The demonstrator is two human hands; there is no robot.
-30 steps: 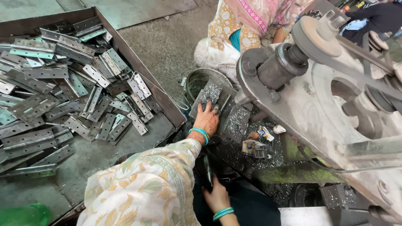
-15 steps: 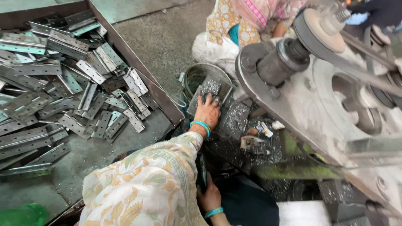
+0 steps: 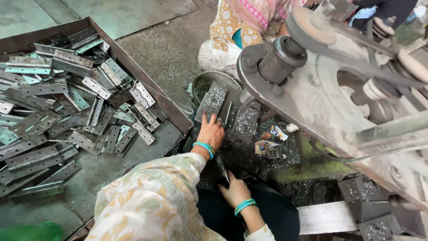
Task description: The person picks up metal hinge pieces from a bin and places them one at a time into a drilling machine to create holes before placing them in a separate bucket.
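My left hand (image 3: 211, 133), with teal bangles and a floral sleeve, lies flat with fingers spread on the near edge of a grey metal plate (image 3: 215, 99) strewn with metal shavings. That plate leans against a round metal tub (image 3: 201, 82), beside a second shaving-covered plate (image 3: 245, 122). Close to my body, my right hand (image 3: 235, 192), also bangled, grips a dark flat metal piece (image 3: 221, 168) that points up toward the left hand.
A large steel tray (image 3: 176, 114) on the left holds several metal hinges (image 3: 96, 111). A heavy machine with a pulley and belt (image 3: 312, 27) fills the right. Another person in patterned clothes (image 3: 240, 22) sits beyond the tub. Shavings and scraps (image 3: 269, 147) litter the floor.
My left hand has slid down from the plate's middle to its near edge. My right hand has come further into view with the dark piece.
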